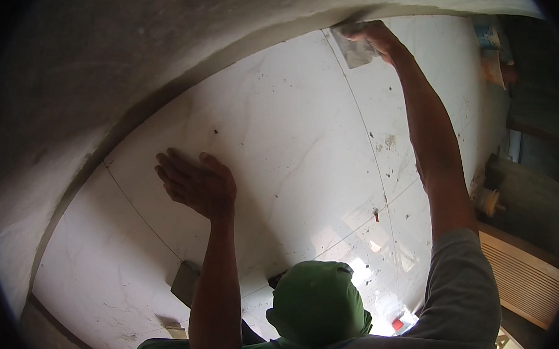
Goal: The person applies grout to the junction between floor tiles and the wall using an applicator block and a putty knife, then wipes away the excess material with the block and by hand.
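Observation:
My right hand (376, 40) reaches to the far edge of the white marbled tiles (282, 129). Its fingers grip a flat grey rectangular plate (354, 52), much like a trowel blade, lying against a tile beside a joint line. My left hand (200, 183) is open, fingers stretched out over the tile to the left, with nothing in it. A dark grey flat piece (184, 283) is close to my left forearm. Dark specks and smears dot the tiles, mostly along the joints on the right.
Rough grey cement (99, 58) borders the tiles at upper left. A green cap (319, 304) shows between my arms. A small red piece (376, 216) sits near a tile joint. On the right are a slatted wooden panel (522, 272) and an orange-brown container (493, 67).

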`<action>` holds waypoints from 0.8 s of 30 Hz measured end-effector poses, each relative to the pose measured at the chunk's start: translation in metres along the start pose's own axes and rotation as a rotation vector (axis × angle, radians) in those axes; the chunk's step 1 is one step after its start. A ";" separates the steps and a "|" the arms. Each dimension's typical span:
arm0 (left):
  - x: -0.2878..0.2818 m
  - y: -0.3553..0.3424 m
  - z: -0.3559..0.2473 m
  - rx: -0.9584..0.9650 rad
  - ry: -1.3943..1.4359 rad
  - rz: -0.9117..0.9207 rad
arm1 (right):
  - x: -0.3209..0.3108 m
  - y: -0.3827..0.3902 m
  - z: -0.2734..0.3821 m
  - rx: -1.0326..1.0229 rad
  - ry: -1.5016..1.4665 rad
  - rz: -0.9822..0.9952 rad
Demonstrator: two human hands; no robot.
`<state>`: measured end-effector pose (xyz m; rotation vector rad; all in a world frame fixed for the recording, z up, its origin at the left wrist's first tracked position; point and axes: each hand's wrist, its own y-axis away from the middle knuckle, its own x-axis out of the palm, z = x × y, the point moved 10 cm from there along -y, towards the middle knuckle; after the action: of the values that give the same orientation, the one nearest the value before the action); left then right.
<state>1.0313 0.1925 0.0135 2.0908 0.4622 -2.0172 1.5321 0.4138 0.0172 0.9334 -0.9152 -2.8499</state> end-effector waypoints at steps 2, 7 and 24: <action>-0.002 0.000 -0.003 -0.004 0.011 -0.003 | -0.010 0.013 -0.006 0.041 -0.075 -0.007; 0.001 0.004 0.000 0.026 -0.017 -0.025 | 0.015 -0.005 -0.023 -0.028 -0.077 0.049; -0.004 0.001 -0.006 0.026 0.022 -0.067 | 0.000 0.011 -0.026 -0.027 0.029 0.066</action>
<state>1.0368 0.1930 0.0177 2.1421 0.5195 -2.0497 1.5445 0.3905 0.0061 0.9218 -0.8847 -2.7791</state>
